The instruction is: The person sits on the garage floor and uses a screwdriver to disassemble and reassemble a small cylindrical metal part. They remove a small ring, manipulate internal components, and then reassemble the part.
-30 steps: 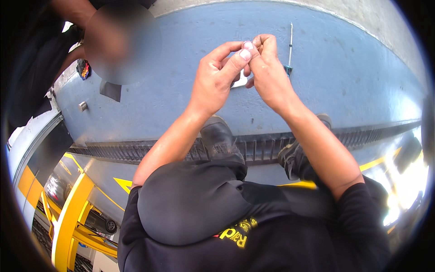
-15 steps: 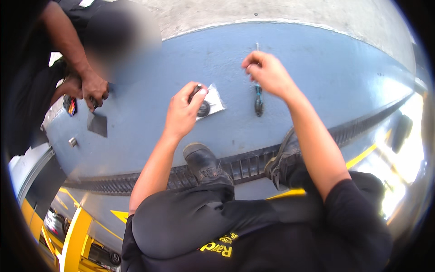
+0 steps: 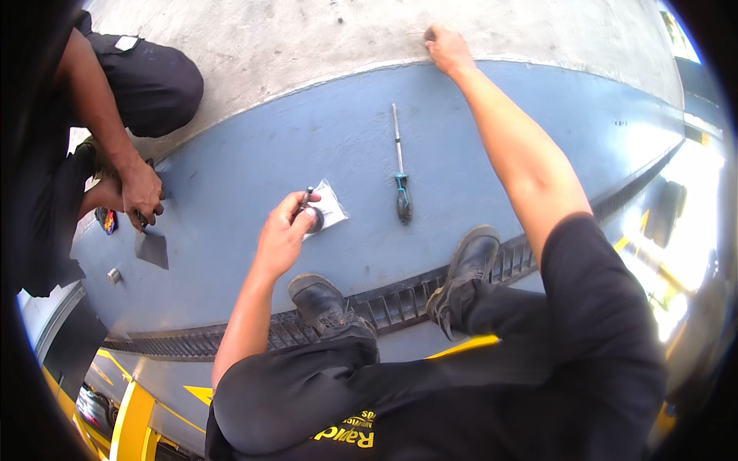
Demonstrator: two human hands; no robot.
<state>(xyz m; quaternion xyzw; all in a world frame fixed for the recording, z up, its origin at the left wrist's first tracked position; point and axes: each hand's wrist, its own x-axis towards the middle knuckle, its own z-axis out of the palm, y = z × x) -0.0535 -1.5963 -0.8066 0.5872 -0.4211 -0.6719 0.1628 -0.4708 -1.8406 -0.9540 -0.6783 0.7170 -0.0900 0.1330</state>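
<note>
My left hand (image 3: 281, 234) is closed around a short dark rod-like part (image 3: 307, 197), its upper end showing above the fingers. Just beyond that hand, a black round piece (image 3: 316, 220) shows against a clear plastic bag with white contents (image 3: 332, 206). Far forward, my right hand (image 3: 450, 51) reaches past the blue surface to the pale concrete. Its fingers are curled together at the tips, and what they hold, if anything, cannot be made out. Between my arms lies a screwdriver (image 3: 403, 198) with a black and blue handle, its shaft pointing away from me.
At the left a crouching co-worker's hand (image 3: 143, 192) grips a dark tool above a dark flat plate (image 3: 152, 250). A small metal cylinder (image 3: 114, 276) lies nearby. My boots (image 3: 327, 301) stand by a black grated channel (image 3: 400, 309). Yellow rails (image 3: 134, 415) rise at lower left.
My right hand has moved from above the screwdriver forward onto the concrete, uncovering the screwdriver's shaft. My left hand keeps its grip on the dark part. The co-worker's head has left the view.
</note>
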